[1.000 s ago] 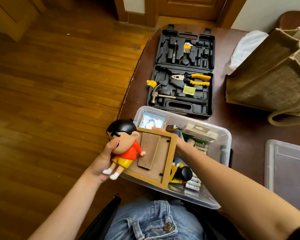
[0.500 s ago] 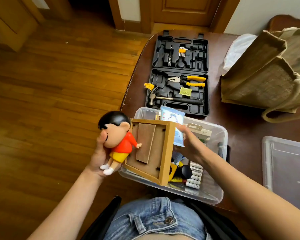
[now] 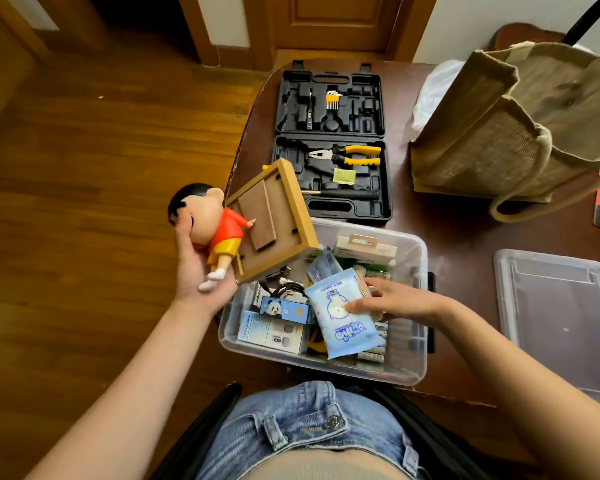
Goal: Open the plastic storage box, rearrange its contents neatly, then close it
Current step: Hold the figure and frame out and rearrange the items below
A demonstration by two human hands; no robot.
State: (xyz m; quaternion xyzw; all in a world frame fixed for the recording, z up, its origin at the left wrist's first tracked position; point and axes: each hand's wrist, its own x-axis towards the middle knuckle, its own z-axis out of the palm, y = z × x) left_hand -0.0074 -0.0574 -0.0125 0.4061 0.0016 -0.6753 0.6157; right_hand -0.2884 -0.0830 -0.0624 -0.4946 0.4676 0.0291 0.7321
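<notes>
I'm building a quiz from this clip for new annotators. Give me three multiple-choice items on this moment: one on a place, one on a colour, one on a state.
1. Where does the clear plastic lid lie?
A. On the table, right of the clear plastic storage box
B. On the floor
C. On the box

2. What colour is the shirt of the cartoon boy figurine?
A. Green
B. Red
C. White

3. What state is the black plastic tool case in?
A. Latched shut
B. Open flat
C. Standing on end

Answers:
1 A: the lid rests on the dark tabletop beside the box, apart from it.
2 B: a red shirt above yellow shorts, with the figurine held in the left hand.
3 B: both halves lie open, yellow-handled pliers showing inside.
</notes>
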